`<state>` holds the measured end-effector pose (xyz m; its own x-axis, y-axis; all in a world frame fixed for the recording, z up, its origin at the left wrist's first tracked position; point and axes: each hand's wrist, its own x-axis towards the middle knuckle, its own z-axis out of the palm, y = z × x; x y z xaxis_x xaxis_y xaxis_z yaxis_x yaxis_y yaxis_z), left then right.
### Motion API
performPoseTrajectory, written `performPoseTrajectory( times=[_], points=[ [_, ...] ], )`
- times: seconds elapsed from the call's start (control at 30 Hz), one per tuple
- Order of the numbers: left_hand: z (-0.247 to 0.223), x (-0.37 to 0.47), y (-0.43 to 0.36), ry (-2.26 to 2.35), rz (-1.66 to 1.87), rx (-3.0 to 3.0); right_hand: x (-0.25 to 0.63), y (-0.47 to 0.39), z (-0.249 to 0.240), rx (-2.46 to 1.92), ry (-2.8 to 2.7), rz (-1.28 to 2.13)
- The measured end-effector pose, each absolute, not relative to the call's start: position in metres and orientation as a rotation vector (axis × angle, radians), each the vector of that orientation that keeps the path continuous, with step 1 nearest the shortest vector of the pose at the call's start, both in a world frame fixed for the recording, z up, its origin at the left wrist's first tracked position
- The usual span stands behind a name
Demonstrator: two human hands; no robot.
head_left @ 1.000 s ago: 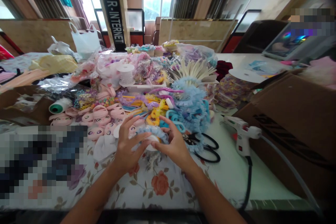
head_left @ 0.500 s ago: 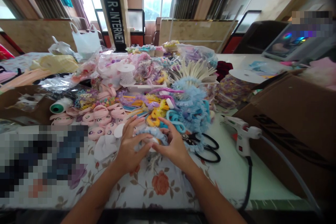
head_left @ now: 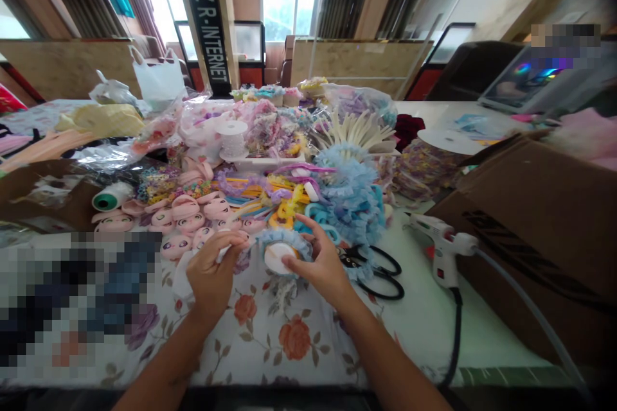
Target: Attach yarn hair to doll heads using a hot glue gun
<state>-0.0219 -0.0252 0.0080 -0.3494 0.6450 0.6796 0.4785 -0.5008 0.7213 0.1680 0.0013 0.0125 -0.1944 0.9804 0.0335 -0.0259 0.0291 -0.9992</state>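
My right hand (head_left: 325,270) grips a round white disc (head_left: 278,258) edged with blue ruffled trim, its thumb on the white face and fingers behind the rim. Silvery-grey frill (head_left: 283,295) hangs below the disc. To the left, apart from it, my left hand (head_left: 212,270) is closed, thumb and fingertips pinched together; what they hold, if anything, is too small to make out. A white cloth piece (head_left: 182,277) lies partly hidden beneath the left hand. Black-handled scissors (head_left: 385,270) rest right of my right hand, beside a heap of blue ruffle trim (head_left: 354,199).
A white glue gun (head_left: 446,247) with its cord stands at right before a cardboard box (head_left: 525,218). Pink doll-face pieces (head_left: 186,215), a green-cored thread spool (head_left: 108,196) and yellow trim (head_left: 286,205) lie beyond my hands. A floral cloth (head_left: 231,347) covers the near table.
My left hand has left the disc and moved left, its fingers now pinched. My right hand keeps hold of the disc, whose white face is now more visible.
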Motion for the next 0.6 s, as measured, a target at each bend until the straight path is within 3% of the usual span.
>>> performPoseTrajectory(
  times=[0.17,0.37,0.6],
  points=[
    [0.013,-0.033,-0.022,1.682,2.053,1.352,0.175,0.011,0.011,-1.046,-1.115,1.331],
    [0.010,-0.027,-0.024,1.563,1.881,1.400,0.188,0.016,0.023,-0.957,-0.852,1.332],
    [0.004,-0.026,-0.022,1.516,1.802,1.537,0.183,0.019,0.017,-1.107,-1.088,1.464]
  ],
)
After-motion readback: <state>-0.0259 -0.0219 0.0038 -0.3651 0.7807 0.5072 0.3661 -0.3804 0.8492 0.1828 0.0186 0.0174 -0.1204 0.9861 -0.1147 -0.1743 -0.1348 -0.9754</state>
